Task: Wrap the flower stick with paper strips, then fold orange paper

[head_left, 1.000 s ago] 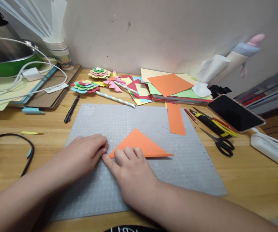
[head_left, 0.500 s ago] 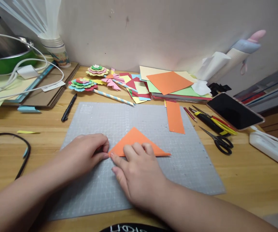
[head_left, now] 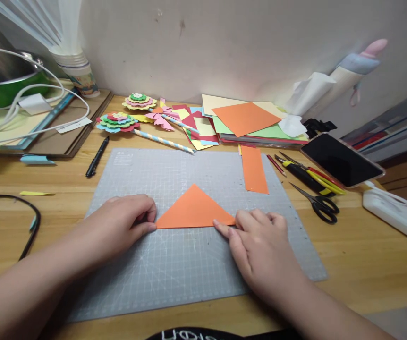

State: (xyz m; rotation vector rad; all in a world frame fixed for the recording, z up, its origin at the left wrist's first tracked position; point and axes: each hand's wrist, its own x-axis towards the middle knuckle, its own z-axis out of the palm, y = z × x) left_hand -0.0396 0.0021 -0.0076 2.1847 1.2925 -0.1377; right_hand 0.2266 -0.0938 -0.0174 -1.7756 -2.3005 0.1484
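Note:
A folded orange paper triangle [head_left: 192,210] lies flat on a grey cutting mat [head_left: 175,278], its long edge toward me. My left hand [head_left: 125,224] has curled fingers, and the thumb and fingertips pinch the triangle's left corner. My right hand [head_left: 260,241] rests on the mat at the right corner. Its fingers are bent and close together and press the corner down, with the index finger lying along the bottom edge. The right tip of the triangle is hidden under those fingers.
An orange paper strip [head_left: 254,169] lies at the mat's far right. Scissors [head_left: 318,204], a utility knife [head_left: 301,172], a phone [head_left: 341,160] and a white power strip [head_left: 394,215] lie to the right. Stacked coloured paper [head_left: 246,120], paper flowers [head_left: 118,122] and a black pen [head_left: 96,157] lie behind.
My right hand has slid rightward along the triangle's bottom edge, from its left corner to its right corner. The left hand has stayed on the left corner.

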